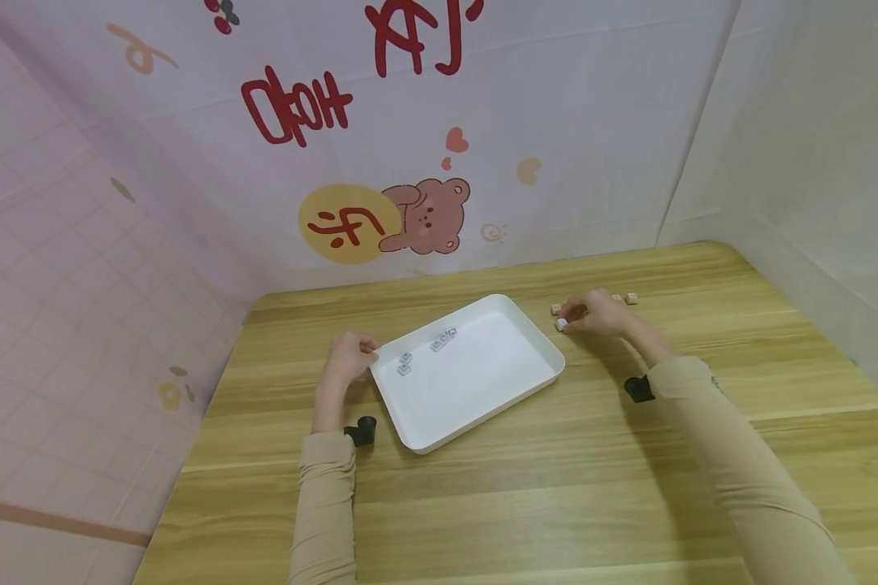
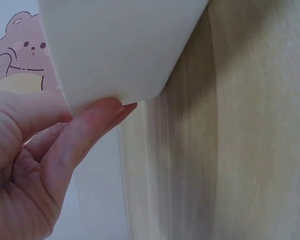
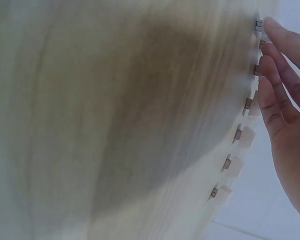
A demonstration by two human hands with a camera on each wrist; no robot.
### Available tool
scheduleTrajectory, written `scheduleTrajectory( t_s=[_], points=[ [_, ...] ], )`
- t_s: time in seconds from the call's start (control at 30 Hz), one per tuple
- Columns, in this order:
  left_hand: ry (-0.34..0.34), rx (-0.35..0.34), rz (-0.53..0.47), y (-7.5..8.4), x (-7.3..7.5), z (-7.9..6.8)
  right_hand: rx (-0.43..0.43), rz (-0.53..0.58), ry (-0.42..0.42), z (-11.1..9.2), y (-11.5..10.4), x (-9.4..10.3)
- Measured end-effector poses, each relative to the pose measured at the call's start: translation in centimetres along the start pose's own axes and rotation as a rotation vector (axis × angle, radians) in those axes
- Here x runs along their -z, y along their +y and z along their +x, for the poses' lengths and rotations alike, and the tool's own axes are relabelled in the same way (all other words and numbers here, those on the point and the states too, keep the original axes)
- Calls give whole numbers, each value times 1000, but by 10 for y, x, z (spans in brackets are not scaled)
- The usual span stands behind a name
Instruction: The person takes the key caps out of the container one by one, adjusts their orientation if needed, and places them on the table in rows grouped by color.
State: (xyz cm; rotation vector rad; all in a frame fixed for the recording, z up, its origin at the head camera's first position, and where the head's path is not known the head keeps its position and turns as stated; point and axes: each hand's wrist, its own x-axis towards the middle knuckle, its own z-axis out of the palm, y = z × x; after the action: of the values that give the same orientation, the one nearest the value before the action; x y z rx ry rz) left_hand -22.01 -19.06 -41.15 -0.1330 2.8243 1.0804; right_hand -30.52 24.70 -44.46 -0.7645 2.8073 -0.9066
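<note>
My left hand [image 1: 349,356] grips the left corner of a white rectangular tray [image 1: 475,410]. In the left wrist view the thumb and fingers pinch the tray's wall [image 2: 120,55]. Inside the tray, small grey-white square blocks [image 1: 439,343] sit in two groups along the far left side. To the tray's right, my right hand [image 1: 596,313] pinches a small white block [image 1: 561,324] at its fingertips, close over the table. A beige block [image 1: 555,309] lies just behind it. The right wrist view shows the white block [image 3: 259,25] beside the thumb tip.
More beige blocks [image 1: 632,298] lie beyond the right hand, and the right wrist view shows several blocks [image 3: 234,165] in a row. The wooden table [image 1: 483,512] meets a printed cloth wall [image 1: 571,203] at the back. Black wrist devices [image 1: 362,431] stick out by both cuffs.
</note>
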Motion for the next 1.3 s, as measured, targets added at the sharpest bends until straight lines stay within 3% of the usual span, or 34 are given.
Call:
scheduleTrajectory(
  t_s=[0.3, 0.47, 0.57, 0.8, 0.9, 1.07, 1.3],
  points=[
    [-8, 12, -15, 0, -1, 0, -39, 17, -4, 7, -8, 11],
    [-10, 19, -16, 0, 0, 0, -72, 123, -12, 23, -33, 16],
    [-12, 23, -17, 0, 0, -1, -45, 166, -16, 35, -55, 13],
    [-9, 15, -7, 1, 0, -1, 19, 207, -68, 66, -98, -12],
    [-8, 13, -5, 1, 0, -2, 88, 205, -102, 76, -109, -26],
    [-9, 4, -8, 1, 1, -2, 180, 181, -170, 86, -119, -47],
    [-6, -9, -2, 0, 1, -2, 180, 77, -226, 93, -121, -63]
  ],
)
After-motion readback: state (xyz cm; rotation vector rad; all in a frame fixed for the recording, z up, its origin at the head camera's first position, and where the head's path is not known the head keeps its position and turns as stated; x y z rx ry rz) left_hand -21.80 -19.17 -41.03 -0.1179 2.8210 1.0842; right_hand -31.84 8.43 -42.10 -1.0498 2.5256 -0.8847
